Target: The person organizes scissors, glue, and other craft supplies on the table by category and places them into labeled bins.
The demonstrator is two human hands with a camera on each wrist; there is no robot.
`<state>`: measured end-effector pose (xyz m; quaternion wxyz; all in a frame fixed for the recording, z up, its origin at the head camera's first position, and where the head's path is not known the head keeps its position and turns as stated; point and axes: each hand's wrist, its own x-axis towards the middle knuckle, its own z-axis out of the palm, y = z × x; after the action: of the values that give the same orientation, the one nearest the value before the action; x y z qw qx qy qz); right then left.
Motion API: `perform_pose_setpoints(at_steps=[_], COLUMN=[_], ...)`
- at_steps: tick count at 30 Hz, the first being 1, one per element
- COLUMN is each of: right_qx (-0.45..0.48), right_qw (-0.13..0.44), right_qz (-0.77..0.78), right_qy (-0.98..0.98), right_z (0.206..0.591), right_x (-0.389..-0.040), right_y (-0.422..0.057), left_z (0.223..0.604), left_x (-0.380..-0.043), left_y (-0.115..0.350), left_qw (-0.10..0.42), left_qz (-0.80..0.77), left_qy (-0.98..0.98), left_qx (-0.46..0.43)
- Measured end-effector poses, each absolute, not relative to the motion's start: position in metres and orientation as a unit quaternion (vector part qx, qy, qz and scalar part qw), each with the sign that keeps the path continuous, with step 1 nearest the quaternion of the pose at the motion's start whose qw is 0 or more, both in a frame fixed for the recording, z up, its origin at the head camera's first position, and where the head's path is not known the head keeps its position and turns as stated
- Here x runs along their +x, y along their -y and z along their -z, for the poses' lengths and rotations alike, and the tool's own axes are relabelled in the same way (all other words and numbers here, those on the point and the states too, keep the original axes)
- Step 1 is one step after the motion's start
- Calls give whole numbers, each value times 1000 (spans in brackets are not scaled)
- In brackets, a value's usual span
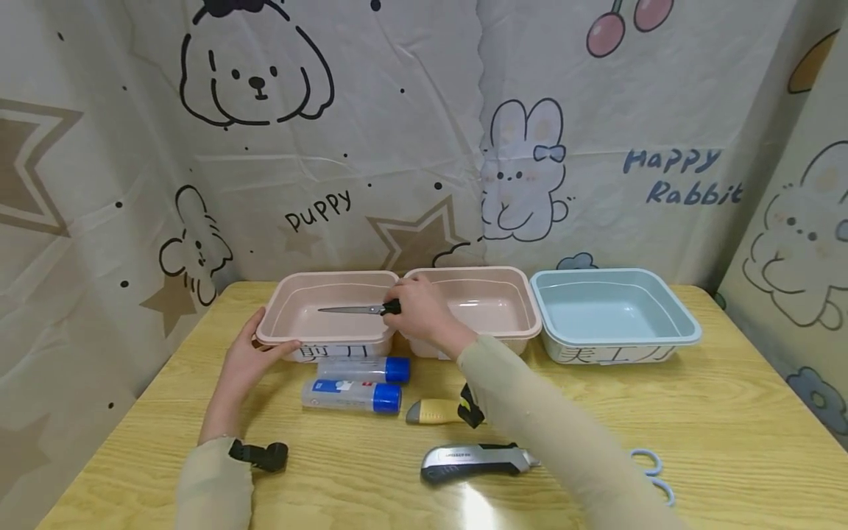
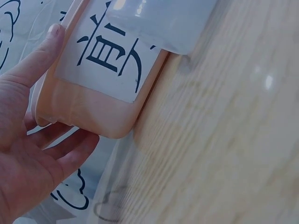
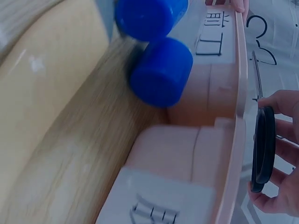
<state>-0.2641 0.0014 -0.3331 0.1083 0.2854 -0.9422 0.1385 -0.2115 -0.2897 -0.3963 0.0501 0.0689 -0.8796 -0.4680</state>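
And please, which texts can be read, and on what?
"PUPPY": backdrop cloth
"Happy Rabbit": same cloth
"剪刀": left pink bin
"美工刀": blue bin
Too small or blurred: print on the clear tubes and silver-black cutter.
Cut off, not fully readable: the label on the middle pink bin.

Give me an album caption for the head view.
Right hand holds scissors over the leftmost pink bin; left hand touches its rim.

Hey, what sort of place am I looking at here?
Probably an indoor tabletop workspace, perhaps set up for recording; I can't tell which building. A wood-grain table stands against cartoon-printed cloth, with three plastic bins in a row and scissors in hand.
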Motion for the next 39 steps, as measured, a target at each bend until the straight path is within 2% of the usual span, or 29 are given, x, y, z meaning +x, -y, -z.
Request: perform_pose_setpoints(at_steps=[15, 20, 39], right_qx=[261, 267, 188], right_qw=[105, 105, 47], right_qz=[-179, -147, -75], right_qy=[943, 947, 978], right_z=[336, 340, 359], right_x=[-271, -275, -287], right_y=[49, 63, 86], left_z=[394, 393, 396], left_x=[-213, -213, -211], left_y=[289, 291, 289], left_qw=[49, 52, 49], left_qz=[458, 453, 468], left_qy=[885, 887, 880], left_qx=[71, 74, 69])
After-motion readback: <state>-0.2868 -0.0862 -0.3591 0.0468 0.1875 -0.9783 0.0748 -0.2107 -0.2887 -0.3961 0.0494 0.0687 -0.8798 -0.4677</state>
